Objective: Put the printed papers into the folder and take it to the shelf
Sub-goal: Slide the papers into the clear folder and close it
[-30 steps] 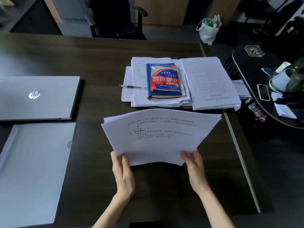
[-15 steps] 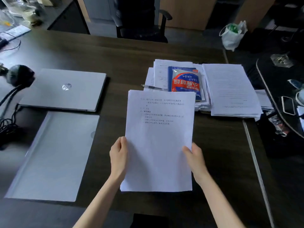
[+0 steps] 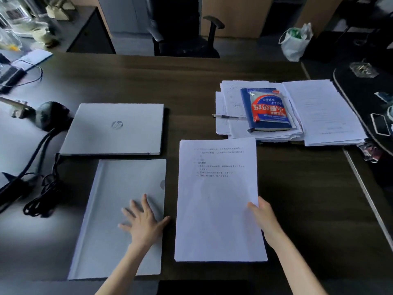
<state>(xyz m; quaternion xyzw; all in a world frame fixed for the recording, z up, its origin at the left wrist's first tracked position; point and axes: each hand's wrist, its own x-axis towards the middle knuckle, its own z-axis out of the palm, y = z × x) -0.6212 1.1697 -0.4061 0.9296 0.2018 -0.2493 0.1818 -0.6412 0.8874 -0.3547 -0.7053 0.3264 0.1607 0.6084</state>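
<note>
A squared stack of printed papers (image 3: 217, 201) lies flat on the dark wooden desk (image 3: 191, 86) in front of me. My right hand (image 3: 262, 216) holds its right edge, thumb on top. To the left of the stack lies a pale translucent folder (image 3: 119, 201), closed, with a thumb notch on its right edge. My left hand (image 3: 142, 220) rests flat on the folder's lower right part, fingers spread, holding nothing.
A closed silver laptop (image 3: 114, 128) sits behind the folder. Black cables (image 3: 40, 199) and a desk lamp base (image 3: 51, 116) lie at left. At back right are more paper piles (image 3: 319, 111), a blue notebook (image 3: 268, 109) and a pen (image 3: 228, 117). An office chair (image 3: 182, 33) stands beyond the desk.
The fanned papers were turned upright, squared and laid flat on the desk. My left hand let go of them and moved left onto the folder. The view shifted left.
</note>
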